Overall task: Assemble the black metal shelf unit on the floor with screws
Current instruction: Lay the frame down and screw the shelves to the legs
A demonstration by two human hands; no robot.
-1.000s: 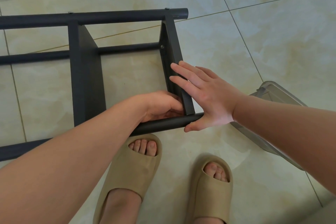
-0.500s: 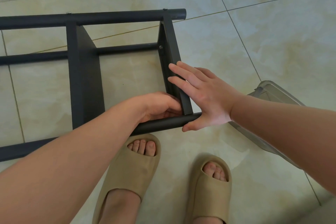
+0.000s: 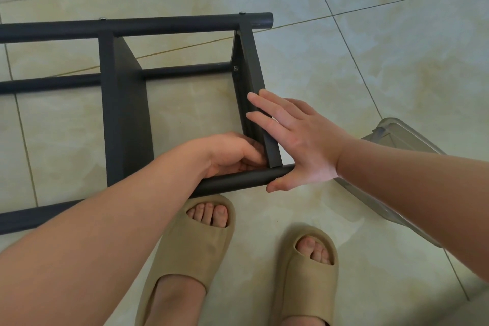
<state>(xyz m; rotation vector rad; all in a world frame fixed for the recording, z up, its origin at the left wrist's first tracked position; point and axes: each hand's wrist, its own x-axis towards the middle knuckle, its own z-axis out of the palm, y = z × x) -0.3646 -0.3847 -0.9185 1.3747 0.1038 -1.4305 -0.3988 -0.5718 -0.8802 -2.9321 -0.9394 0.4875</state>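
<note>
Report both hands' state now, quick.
Left hand: fingers curled where the end panel meets the near tube; contents cannot be told.
Right hand: open, flat against the end panel.

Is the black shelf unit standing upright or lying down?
Lying down: the shelf unit stretches sideways across the floor, its panels standing on edge.

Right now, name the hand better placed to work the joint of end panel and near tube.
Left, likely. The left hand curls inside that corner; the right hand lies flat against the end panel and near tube, bracing.
</note>
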